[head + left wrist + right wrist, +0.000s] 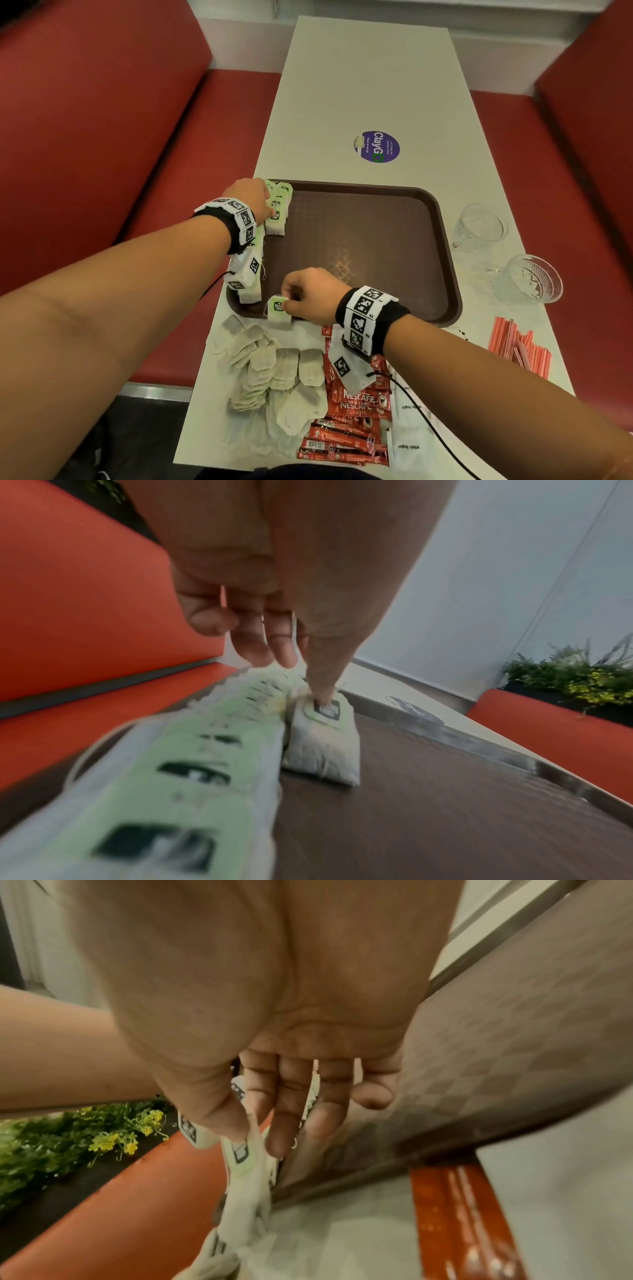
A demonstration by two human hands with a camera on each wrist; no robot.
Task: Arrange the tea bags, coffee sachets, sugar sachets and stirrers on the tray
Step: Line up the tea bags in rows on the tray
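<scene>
— Brown tray (394,219) has tea bags (279,214) lined along its left edge only; left hand (248,195) presses one with its thumb.

— And the right hand (310,293)?

— Pinching one tea bag (278,310) over the near rim. Coffee sachets (356,411), sugar sachets (409,442), stirrers (517,346) wait on the white tabletop (359,85), between red benches (85,120).

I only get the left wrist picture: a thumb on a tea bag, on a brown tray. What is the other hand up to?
Observer: The right hand pinches one tea bag by its green tag, at the tray's near rim.
Operator: Are more tea bags waiting?
Observer: Yes, a heap of loose tea bags lies on the table before the tray.
Operator: Any coffee yet?
Observer: Red coffee sachets lie beside that heap, off the tray.
</scene>
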